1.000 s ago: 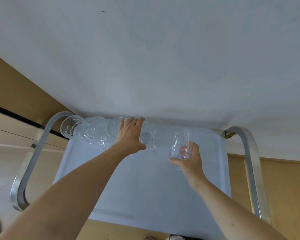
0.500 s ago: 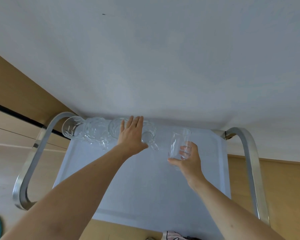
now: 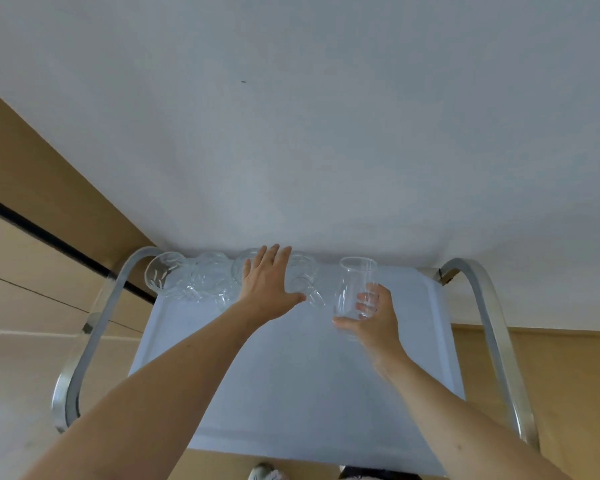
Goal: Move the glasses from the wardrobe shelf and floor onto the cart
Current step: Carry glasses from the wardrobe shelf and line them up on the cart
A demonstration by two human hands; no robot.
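Observation:
The cart's pale blue top lies below me against a white wall. Several clear glasses stand in a row along its far edge, at the left. My left hand is spread flat with straight fingers over the right end of that row, beside a handled glass mug. My right hand grips a tall clear glass round its lower part, upright, just above the cart's top, right of the row.
Chrome tube handles rise at the cart's left side and right side. A white wall stands directly behind the cart. Wooden floor lies on both sides. Shoes show at the bottom edge.
My left hand has lifted its fingers off the glass and straightened them. My right hand has carried the tall glass slightly toward the far edge.

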